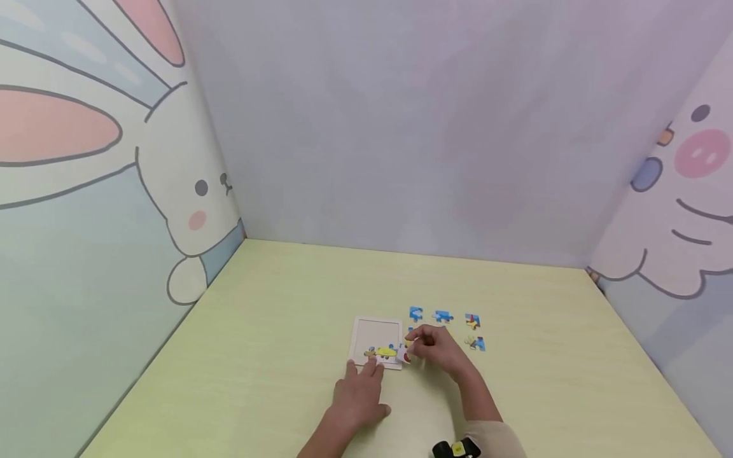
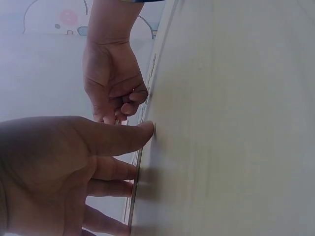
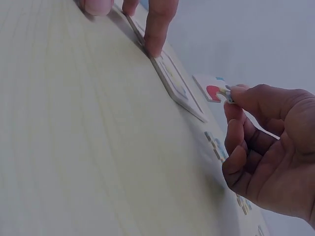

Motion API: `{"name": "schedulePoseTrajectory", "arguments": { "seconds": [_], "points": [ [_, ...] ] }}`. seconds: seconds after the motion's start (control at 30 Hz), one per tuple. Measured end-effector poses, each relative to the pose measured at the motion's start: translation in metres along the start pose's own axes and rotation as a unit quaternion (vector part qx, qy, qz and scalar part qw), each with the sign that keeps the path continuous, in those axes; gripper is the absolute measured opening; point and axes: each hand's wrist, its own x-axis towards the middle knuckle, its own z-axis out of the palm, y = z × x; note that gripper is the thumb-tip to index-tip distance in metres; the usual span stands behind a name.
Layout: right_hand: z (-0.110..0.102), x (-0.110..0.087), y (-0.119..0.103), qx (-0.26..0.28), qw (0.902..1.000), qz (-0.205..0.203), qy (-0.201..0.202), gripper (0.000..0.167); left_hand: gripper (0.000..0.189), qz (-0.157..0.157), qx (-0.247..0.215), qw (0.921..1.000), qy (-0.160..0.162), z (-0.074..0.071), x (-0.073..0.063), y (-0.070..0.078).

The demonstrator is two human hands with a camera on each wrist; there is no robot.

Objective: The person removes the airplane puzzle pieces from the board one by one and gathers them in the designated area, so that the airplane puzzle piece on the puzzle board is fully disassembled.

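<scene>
A small white puzzle tray (image 1: 353,337) lies flat on the table, with a brown piece (image 1: 369,352) and a yellow piece (image 1: 386,352) along its near side. The fingertips of my left hand (image 1: 357,397) rest on the tray's near edge, fingers spread and nearly straight, thumb out to the right. Over the tray's near right corner, my right hand (image 1: 439,351) pinches a white-and-red jigsaw piece (image 3: 210,90) between thumb and index finger. In the right wrist view that piece is held up off the tray, its other fingers curled beneath.
Several loose jigsaw pieces lie to the tray's right, among them blue ones (image 1: 443,316), one with red and yellow (image 1: 472,320) and a pale one (image 1: 476,343). Some are partly behind the right hand. A grey wall (image 1: 401,140) stands behind the pale yellow table (image 1: 258,343).
</scene>
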Motion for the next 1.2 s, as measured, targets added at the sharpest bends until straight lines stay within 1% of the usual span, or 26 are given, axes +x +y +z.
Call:
{"name": "schedulePoseTrajectory", "arguments": {
  "seconds": [0.1, 0.33, 0.53, 0.83, 1.03, 1.2],
  "points": [
    [-0.002, -0.003, 0.002, -0.013, 0.9999, 0.003, 0.006, 0.016, 0.070, -0.002, 0.000, 1.0000, 0.000, 0.000, 0.000, 0.001],
    [-0.006, 0.005, 0.037, -0.044, 0.9985, 0.020, 0.026, 0.012, 0.070, -0.004, -0.010, 0.9999, -0.001, 0.001, -0.001, -0.001],
    [-0.005, 0.005, 0.041, -0.086, 0.9952, 0.020, 0.042, 0.008, 0.071, -0.002, -0.013, 0.9999, -0.005, 0.004, -0.002, -0.003],
    [-0.001, 0.005, 0.040, -0.130, 0.9880, 0.036, 0.075, 0.010, 0.069, 0.011, -0.035, 0.9993, -0.002, 0.007, 0.002, -0.005],
    [-0.001, 0.005, 0.041, -0.138, 0.9861, 0.032, 0.087, 0.012, 0.066, 0.016, -0.050, 0.9986, 0.000, 0.004, 0.003, -0.006],
    [-0.001, 0.003, 0.041, -0.135, 0.9871, 0.038, 0.078, 0.012, 0.064, 0.012, -0.058, 0.9983, -0.007, 0.003, 0.001, -0.004]
  ]
}}
